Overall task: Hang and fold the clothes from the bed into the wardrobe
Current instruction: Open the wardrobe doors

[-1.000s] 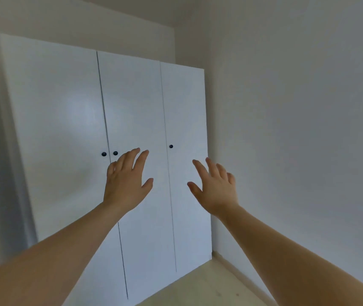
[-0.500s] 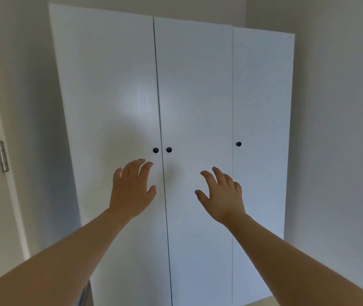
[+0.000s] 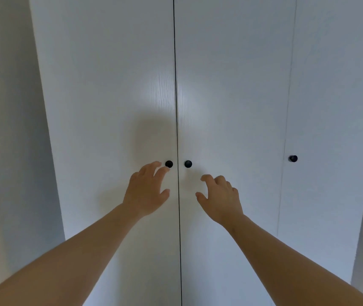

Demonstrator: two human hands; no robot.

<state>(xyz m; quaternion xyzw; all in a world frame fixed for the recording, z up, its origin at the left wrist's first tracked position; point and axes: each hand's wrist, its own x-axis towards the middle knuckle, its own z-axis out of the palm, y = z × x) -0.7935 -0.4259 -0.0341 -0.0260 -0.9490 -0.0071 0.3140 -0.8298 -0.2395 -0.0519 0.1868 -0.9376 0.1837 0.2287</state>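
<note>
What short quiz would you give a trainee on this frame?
1. True or false: the wardrobe is shut.
2. How many knobs are in view?
3. The left hand and the right hand are both raised, holding nothing. Whose fingers are nearer a knob? A: left. B: right.
Key: 1 true; 2 three; 3 A.
</note>
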